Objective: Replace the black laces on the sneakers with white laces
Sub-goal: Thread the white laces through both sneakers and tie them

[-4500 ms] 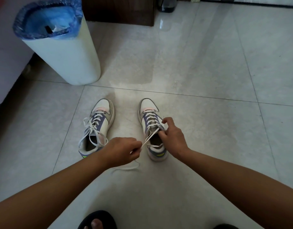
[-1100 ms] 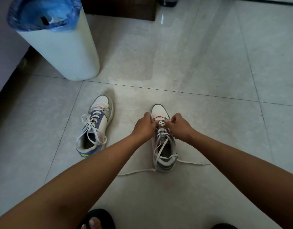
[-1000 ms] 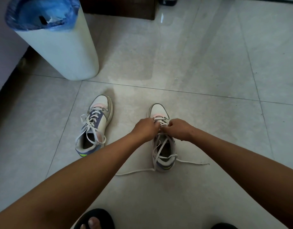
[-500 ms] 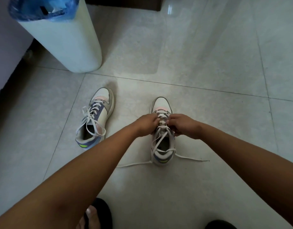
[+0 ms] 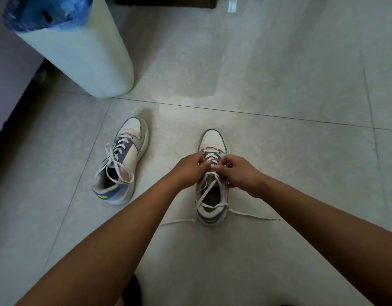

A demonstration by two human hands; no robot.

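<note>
Two white, grey and purple sneakers stand on the tiled floor, toes pointing away from me. The left sneaker (image 5: 122,161) carries a white lace tied in loose loops. Over the middle of the right sneaker (image 5: 212,140), my left hand (image 5: 188,168) and my right hand (image 5: 239,171) meet, each pinching the white lace (image 5: 212,156) at the crossings on the tongue. The lace's two loose ends trail on the floor by the heel, one end (image 5: 177,221) to the left and the other end (image 5: 252,215) to the right. No black lace is in sight.
A white bin (image 5: 80,51) with a blue liner stands at the back left, close to the left sneaker. Dark wooden furniture (image 5: 166,1) sits at the top edge. A pale wall or cabinet (image 5: 7,85) runs along the left. A dark slipper (image 5: 133,292) shows at the bottom.
Both hands left the lace ends near the heel and came forward to the crossings on the right sneaker's tongue. The lace ends now lie on the floor. The view dipped lower.
</note>
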